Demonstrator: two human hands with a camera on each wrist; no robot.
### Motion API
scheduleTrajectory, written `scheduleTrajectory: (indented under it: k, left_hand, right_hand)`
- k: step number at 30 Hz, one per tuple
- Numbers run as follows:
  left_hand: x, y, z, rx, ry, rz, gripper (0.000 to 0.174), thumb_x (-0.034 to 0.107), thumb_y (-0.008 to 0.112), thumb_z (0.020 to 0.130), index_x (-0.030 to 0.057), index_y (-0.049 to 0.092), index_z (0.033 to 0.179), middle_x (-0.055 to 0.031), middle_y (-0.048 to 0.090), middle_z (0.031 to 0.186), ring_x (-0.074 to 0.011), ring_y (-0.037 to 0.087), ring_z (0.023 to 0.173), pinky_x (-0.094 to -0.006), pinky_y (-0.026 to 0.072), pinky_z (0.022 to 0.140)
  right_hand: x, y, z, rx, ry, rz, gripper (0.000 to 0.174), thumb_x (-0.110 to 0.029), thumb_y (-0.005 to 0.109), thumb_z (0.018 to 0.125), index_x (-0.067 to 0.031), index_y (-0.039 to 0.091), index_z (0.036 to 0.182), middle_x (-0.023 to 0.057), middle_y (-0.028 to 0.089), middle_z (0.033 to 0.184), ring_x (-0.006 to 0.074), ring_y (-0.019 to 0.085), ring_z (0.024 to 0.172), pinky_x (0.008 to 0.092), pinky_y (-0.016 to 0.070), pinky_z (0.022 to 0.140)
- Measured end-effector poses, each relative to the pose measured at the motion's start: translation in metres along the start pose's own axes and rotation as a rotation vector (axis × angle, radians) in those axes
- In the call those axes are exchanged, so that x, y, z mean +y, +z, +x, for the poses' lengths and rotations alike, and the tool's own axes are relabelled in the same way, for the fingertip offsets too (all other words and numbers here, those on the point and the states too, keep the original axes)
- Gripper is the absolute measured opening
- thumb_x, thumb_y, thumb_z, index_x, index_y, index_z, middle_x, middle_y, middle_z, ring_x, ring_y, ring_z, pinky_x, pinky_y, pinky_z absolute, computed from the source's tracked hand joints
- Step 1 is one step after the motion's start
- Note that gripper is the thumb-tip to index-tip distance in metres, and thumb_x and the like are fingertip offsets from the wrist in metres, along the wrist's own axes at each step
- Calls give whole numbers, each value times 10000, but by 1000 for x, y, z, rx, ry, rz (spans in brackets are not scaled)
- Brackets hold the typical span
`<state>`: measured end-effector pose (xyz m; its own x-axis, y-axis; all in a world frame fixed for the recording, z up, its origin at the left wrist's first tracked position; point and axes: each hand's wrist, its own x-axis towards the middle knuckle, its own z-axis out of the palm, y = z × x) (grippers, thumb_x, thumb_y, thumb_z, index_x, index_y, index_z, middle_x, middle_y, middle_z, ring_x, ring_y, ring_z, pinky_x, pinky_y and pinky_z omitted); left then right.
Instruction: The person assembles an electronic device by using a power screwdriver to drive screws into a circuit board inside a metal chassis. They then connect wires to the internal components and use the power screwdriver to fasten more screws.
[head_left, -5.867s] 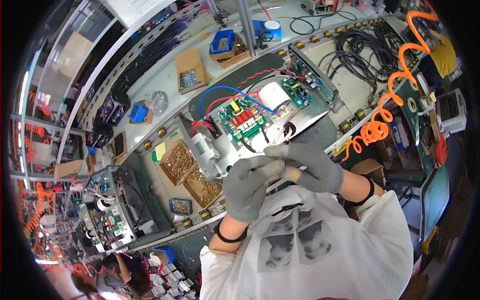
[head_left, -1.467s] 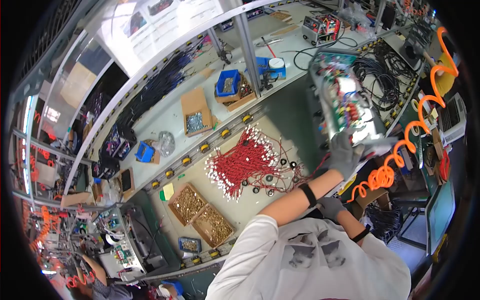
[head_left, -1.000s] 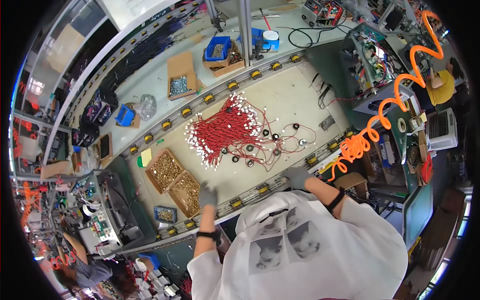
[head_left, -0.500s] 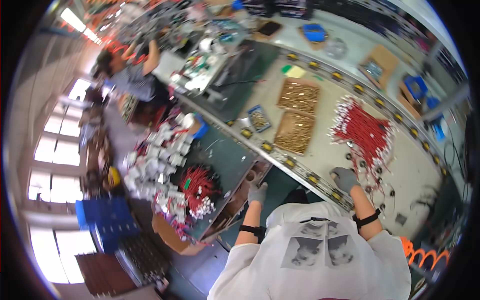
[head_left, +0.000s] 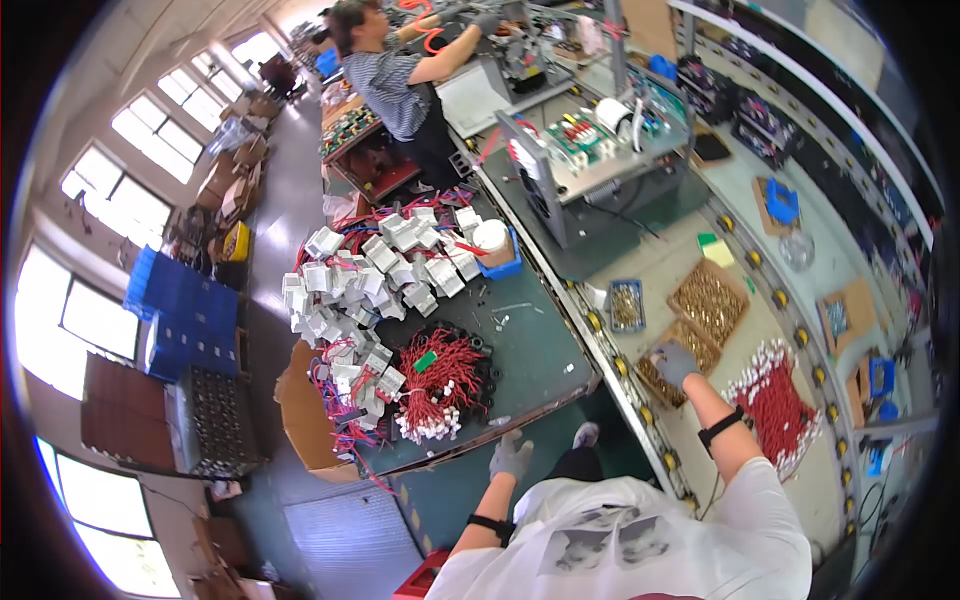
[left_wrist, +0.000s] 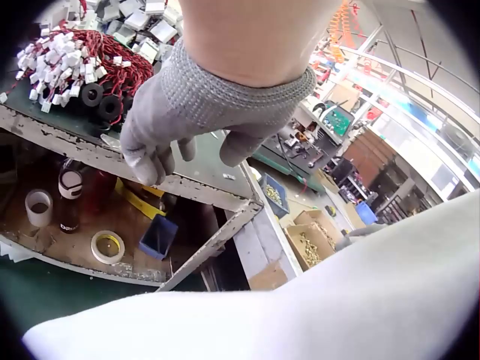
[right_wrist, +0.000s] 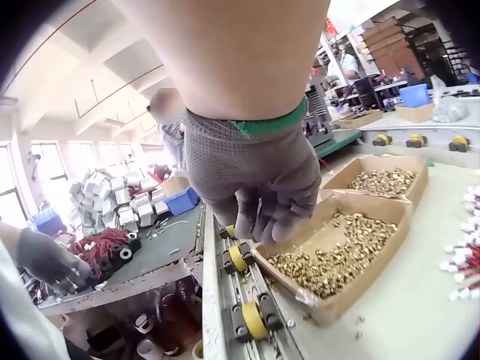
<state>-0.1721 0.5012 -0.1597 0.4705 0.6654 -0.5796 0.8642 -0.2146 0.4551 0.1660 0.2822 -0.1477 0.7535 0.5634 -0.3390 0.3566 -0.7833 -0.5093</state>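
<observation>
In the head view my left hand (head_left: 511, 457), in a grey glove, hangs by the front edge of a side table (head_left: 540, 345). Its fingers are loosely bent around nothing in the left wrist view. Close by on that table lies a bundle of red twisted wires (head_left: 445, 365) with white connectors and black rings. My right hand (head_left: 676, 365), also gloved, hovers over the nearer cardboard box (right_wrist: 367, 279) of small brass fittings. The right wrist view shows its fingers relaxed and holding nothing. A second cardboard box (right_wrist: 420, 180) of brass fittings adjoins it.
Grey-white block-shaped parts (head_left: 385, 265) crowd the side table. A roller rail (right_wrist: 238, 259) edges the conveyor line. An open chassis (head_left: 600, 170) with circuit boards stands farther along, near another person (head_left: 395, 90). More red wires (head_left: 780, 415) lie on the line.
Earlier, both hands worked at a chassis, which then moved off to the right. The view has since swung left. My left hand has come to the side table, my right over the brass fittings.
</observation>
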Motion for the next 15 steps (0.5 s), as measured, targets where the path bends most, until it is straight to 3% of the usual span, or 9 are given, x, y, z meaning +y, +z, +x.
scheduleTrajectory:
  k: [4, 6, 7, 9, 13, 15]
  left_hand:
    - [-12, -25, 1, -12, -79, -47, 515, 424, 556, 801, 177, 475, 1246, -153, 521, 1222, -327, 499, 1144, -392, 392, 962]
    - [-24, -28, 4, -13, -100, -131, 490, 400, 563, 799, 147, 500, 1214, -138, 546, 1188, -306, 519, 1118, -380, 402, 949]
    - [-30, -29, 5, -9, -105, -148, 490, 400, 563, 799, 147, 500, 1214, -138, 546, 1188, -306, 519, 1118, -380, 402, 949]
    - [-41, -28, 7, 30, -168, -202, 475, 383, 570, 795, 127, 517, 1192, -121, 566, 1156, -285, 535, 1097, -368, 408, 940]
    - [-52, -30, 10, 45, -281, -216, 469, 377, 577, 788, 124, 523, 1180, -117, 572, 1144, -277, 544, 1085, -366, 413, 931]
    - [-56, -26, 9, 22, -341, -212, 473, 374, 581, 782, 125, 518, 1179, -121, 575, 1136, -281, 552, 1070, -375, 421, 916]
  right_hand:
    - [4, -11, 108, 179, 67, -147, 395, -272, 584, 785, -96, 569, 1139, 144, 514, 1176, 330, 550, 1021, 401, 447, 887]
    - [-6, -29, 148, 239, 178, -292, 596, -252, 601, 769, -98, 405, 1311, 124, 431, 1304, 328, 490, 1122, 409, 438, 917]
    - [-1, -30, 168, 239, 166, -304, 596, -252, 601, 769, -98, 405, 1311, 124, 431, 1304, 328, 490, 1122, 409, 438, 917]
    - [9, -33, 214, 309, 273, -365, 749, -224, 626, 754, -134, 256, 1399, 106, 308, 1424, 328, 370, 1258, 394, 401, 980]
    - [-3, -54, 259, 182, 363, -460, 842, -195, 636, 746, -153, 157, 1437, 108, 229, 1477, 310, 259, 1340, 370, 346, 1035]
    - [3, -55, 277, 202, 403, -269, 894, -162, 647, 729, -154, 119, 1450, 119, 202, 1489, 293, 159, 1381, 367, 320, 1057]
